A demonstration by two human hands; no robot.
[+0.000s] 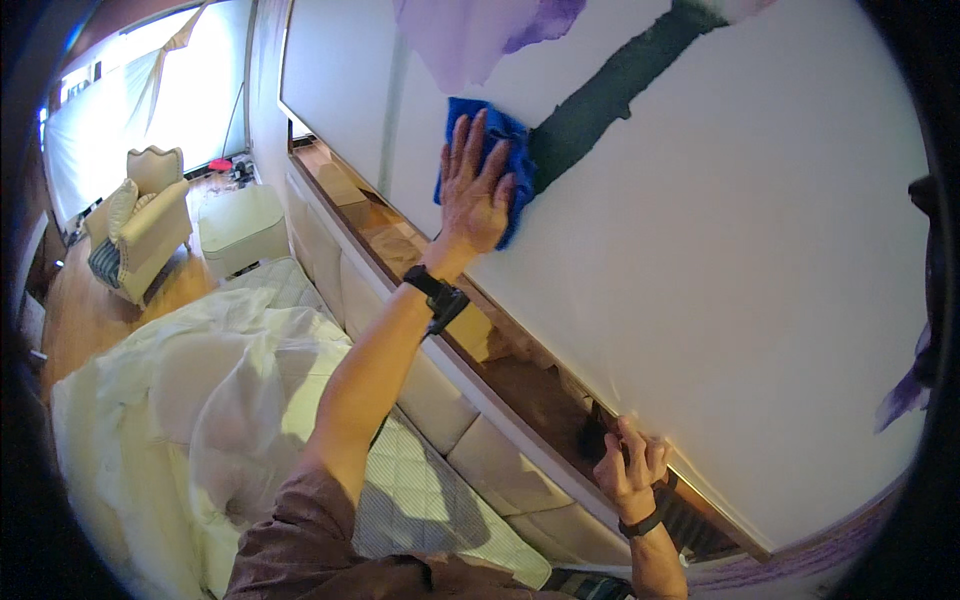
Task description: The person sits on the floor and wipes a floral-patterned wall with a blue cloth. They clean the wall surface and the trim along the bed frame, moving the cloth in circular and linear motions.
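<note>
My left hand (474, 184) lies spread on a folded blue cloth (517, 161), pressing it against a large white wall panel (712, 247). The panel bears a painted dark green stem (600, 94) and a purple petal shape (480, 34). The cloth covers the stem's lower end. My right hand (636, 463) rests with bent fingers at the panel's thin metal-coloured lower edge (720, 502); whether it grips that edge is unclear. A black band or device (441, 295) is strapped on my left wrist, a dark band (643, 523) on the right.
Below the panel runs a reflective strip (390, 240), above a padded headboard (435, 405). The mattress (420, 480) carries crumpled translucent sheeting (240, 420). A pale bedside cabinet (244, 225) and an armchair (154, 232) with cushions stand at left, near a bright covered window (195, 90).
</note>
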